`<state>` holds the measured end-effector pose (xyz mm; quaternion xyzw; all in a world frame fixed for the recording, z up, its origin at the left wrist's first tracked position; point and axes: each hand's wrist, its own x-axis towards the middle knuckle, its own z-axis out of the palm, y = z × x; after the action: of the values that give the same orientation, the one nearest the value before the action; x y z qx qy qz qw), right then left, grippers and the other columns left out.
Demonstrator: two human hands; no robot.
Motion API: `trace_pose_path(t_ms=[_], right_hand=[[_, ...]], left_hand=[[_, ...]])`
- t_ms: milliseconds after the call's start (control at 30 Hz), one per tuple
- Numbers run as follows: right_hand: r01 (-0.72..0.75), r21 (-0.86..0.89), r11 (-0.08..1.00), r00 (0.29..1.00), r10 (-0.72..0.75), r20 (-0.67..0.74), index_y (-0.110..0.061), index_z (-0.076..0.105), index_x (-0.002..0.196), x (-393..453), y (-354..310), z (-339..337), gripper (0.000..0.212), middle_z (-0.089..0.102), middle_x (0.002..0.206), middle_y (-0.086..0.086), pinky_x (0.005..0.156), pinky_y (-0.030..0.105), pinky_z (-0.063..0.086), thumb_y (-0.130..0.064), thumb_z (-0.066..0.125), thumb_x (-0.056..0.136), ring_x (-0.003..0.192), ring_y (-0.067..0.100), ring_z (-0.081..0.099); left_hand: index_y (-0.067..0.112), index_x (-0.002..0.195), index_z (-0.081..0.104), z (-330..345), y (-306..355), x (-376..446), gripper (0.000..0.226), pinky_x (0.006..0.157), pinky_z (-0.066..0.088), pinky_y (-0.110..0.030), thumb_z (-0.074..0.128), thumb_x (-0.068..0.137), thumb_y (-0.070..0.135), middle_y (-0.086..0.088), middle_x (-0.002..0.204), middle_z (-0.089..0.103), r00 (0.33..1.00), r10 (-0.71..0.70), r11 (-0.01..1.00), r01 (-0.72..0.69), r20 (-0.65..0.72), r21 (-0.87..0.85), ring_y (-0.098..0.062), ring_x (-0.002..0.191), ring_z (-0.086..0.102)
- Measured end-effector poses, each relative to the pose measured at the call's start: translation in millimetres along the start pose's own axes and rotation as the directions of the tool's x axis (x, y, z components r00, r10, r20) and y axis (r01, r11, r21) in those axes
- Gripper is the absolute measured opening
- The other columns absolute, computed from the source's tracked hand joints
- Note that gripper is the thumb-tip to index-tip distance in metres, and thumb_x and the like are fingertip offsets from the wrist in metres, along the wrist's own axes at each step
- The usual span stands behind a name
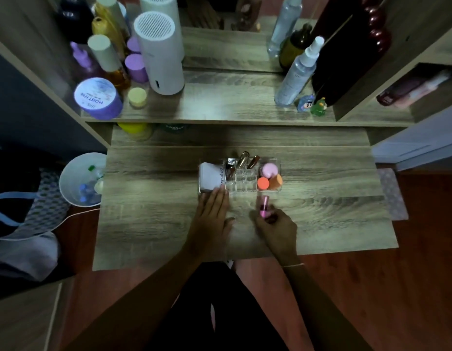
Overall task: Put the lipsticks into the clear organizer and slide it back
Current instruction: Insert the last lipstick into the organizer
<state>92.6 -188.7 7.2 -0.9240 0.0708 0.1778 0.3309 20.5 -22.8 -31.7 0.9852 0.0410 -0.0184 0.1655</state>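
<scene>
The clear organizer (pixel 241 186) sits on the wooden pull-out desk (pixel 149 198), near its middle. Three lipsticks stand in its small slots: a gold one (pixel 242 158), a brown one (pixel 253 162) and a darker one (pixel 231 172). A white tube (pixel 210 177) fills its left section, and pink and orange sponges (pixel 270 176) fill the right. My left hand (pixel 212 214) lies flat on the desk, fingertips touching the organizer's front left corner. My right hand (pixel 275 227) grips a pink lipstick (pixel 264 205), upright, just in front of the organizer.
A higher shelf (pixel 219 102) behind holds a purple jar (pixel 98 97), a white cylinder (pixel 159 51), spray bottles (pixel 295 74) and small figurines (pixel 312 103). A white bin (pixel 80 179) stands to the desk's left on the floor. My legs are below the desk's front edge.
</scene>
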Motion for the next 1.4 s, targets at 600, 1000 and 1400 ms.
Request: trace_pose_path(t_ms=[600, 1000, 1400], right_hand=[[0.357, -0.029, 0.933, 0.92, -0.357, -0.16, -0.016, 0.061, 0.098, 32, -76, 27, 0.016, 0.071, 0.092, 0.007, 0.065, 0.045, 0.061, -0.022, 0.068, 0.085, 0.075, 0.024, 0.07], [0.275, -0.104, 0.956, 0.957, -0.283, -0.069, -0.015, 0.061, 0.1, 38, -81, 35, 0.017, 0.072, 0.098, 0.012, 0.074, 0.044, 0.058, -0.022, 0.064, 0.085, 0.09, 0.033, 0.069], [0.285, -0.083, 0.955, 0.954, -0.291, -0.077, -0.015, 0.063, 0.101, 36, -77, 32, 0.019, 0.074, 0.097, 0.009, 0.075, 0.044, 0.058, -0.027, 0.064, 0.087, 0.088, 0.031, 0.07]], left_hand=[[0.0, 0.141, 0.034, 3, 2, -4, 0.064, 0.118, 0.013, -0.045, 0.039, 0.092, 0.039, -0.018, 0.149, 0.036, 0.998, 0.025, 0.999, -0.027, -0.05, -0.025, -0.029, 0.142, 0.025], [0.004, 0.145, 0.026, 11, -1, -5, 0.069, 0.119, 0.012, -0.043, 0.046, 0.089, 0.04, -0.016, 0.152, 0.032, 0.999, 0.008, 0.998, -0.009, -0.036, -0.055, -0.025, 0.145, 0.018], [0.002, 0.144, 0.028, 8, 1, -7, 0.065, 0.119, 0.015, -0.045, 0.042, 0.092, 0.04, -0.016, 0.153, 0.029, 0.999, 0.009, 0.999, -0.01, -0.037, -0.048, -0.026, 0.145, 0.017]])
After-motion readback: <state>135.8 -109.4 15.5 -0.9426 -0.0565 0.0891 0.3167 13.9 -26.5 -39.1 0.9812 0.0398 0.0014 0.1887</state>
